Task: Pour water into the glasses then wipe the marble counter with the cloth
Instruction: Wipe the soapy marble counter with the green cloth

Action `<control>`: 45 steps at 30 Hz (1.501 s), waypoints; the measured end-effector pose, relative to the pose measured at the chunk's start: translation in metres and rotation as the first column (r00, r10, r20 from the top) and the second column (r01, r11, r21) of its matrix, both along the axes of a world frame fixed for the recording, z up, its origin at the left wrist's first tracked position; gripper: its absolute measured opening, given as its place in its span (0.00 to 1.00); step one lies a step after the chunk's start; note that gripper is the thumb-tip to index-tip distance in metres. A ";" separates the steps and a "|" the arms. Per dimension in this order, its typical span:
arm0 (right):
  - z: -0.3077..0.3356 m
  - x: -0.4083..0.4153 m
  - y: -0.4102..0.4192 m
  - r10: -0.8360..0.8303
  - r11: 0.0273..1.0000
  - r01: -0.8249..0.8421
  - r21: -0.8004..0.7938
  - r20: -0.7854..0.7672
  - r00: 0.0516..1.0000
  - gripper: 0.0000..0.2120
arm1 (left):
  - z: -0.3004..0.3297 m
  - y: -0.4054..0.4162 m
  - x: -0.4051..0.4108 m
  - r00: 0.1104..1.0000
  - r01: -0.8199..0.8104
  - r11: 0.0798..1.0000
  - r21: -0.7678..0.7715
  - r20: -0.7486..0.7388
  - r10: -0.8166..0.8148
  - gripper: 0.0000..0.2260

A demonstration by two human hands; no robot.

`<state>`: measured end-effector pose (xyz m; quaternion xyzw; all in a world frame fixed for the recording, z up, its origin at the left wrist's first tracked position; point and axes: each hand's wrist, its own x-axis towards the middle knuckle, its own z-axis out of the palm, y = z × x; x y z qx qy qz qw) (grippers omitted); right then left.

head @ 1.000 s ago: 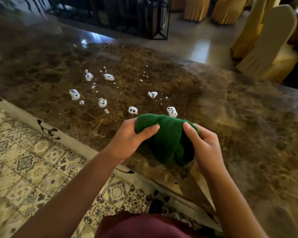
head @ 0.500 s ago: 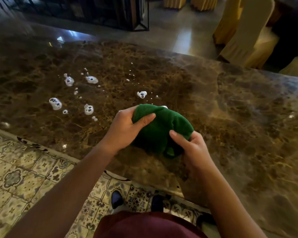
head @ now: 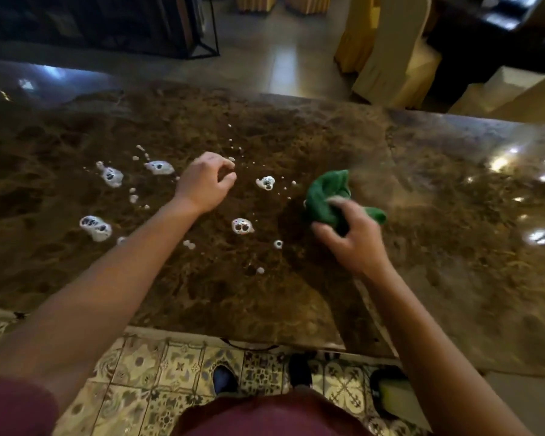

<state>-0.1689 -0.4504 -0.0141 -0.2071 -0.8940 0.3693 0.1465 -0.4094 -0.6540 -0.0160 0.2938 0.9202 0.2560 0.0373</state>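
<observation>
Cloth: the green cloth point(head: 328, 196) is bunched on the brown marble worktop point(head: 453, 247), right of the puddles.
Right hand: my right hand point(head: 353, 237) grips its near side.
Left hand: my left hand point(head: 206, 182) hovers loosely curled, holding nothing, over the water puddles point(head: 96, 228), well apart from the cloth.

The green cloth point(head: 328, 196) is bunched into a crumpled wad on the brown veined marble counter point(head: 438, 215), right of centre. Puddles and droplets of water point(head: 243, 226) lie scattered left of it, shining white.
</observation>
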 end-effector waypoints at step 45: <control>-0.054 -0.196 0.036 0.031 0.879 -0.219 0.424 0.407 0.913 0.31 | -0.037 -0.016 -0.073 0.969 0.165 0.855 -0.491 0.242 -0.047 0.35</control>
